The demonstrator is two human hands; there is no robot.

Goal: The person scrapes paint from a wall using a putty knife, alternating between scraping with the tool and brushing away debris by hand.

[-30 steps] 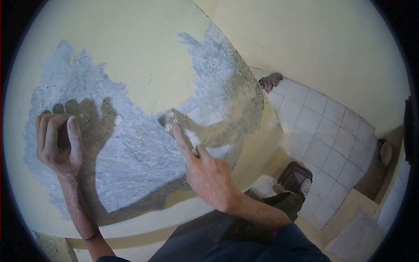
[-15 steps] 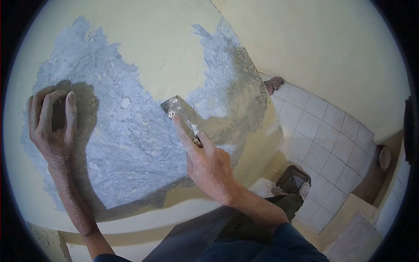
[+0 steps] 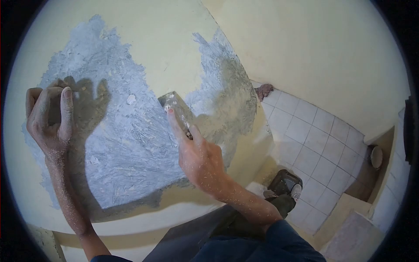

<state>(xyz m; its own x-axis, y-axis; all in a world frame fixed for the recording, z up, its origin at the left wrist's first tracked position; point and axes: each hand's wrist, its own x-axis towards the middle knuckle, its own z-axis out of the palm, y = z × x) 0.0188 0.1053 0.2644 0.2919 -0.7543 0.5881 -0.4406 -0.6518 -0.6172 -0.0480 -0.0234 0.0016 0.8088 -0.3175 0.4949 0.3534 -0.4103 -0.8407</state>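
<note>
My right hand [image 3: 201, 168] grips a putty knife [image 3: 178, 109] by its handle. The index finger lies along the blade, whose broad end is at the wall, by the lower edge of a yellow painted area. Around it spreads a rough grey-blue patch [image 3: 126, 144] where the yellow paint is gone. At the left, my left hand [image 3: 50, 118] is raised in front of the wall, fingers curved and thumb apart, with nothing seen between them. Its shadow falls on the patch. Pale dust covers both hands and forearms.
Below at the right is a white tiled floor [image 3: 305, 135]. A dark tray [image 3: 284, 181] lies by my shoe [image 3: 296, 192]. A crumpled reddish-brown cloth [image 3: 264, 91] sits at the wall's foot. A round object [image 3: 376, 156] rests in a recess at the far right.
The view has shifted slightly. My left hand's shadow stands farther out from the hand, with finger shapes now showing. The putty knife stays in my right hand near the same spot.
</note>
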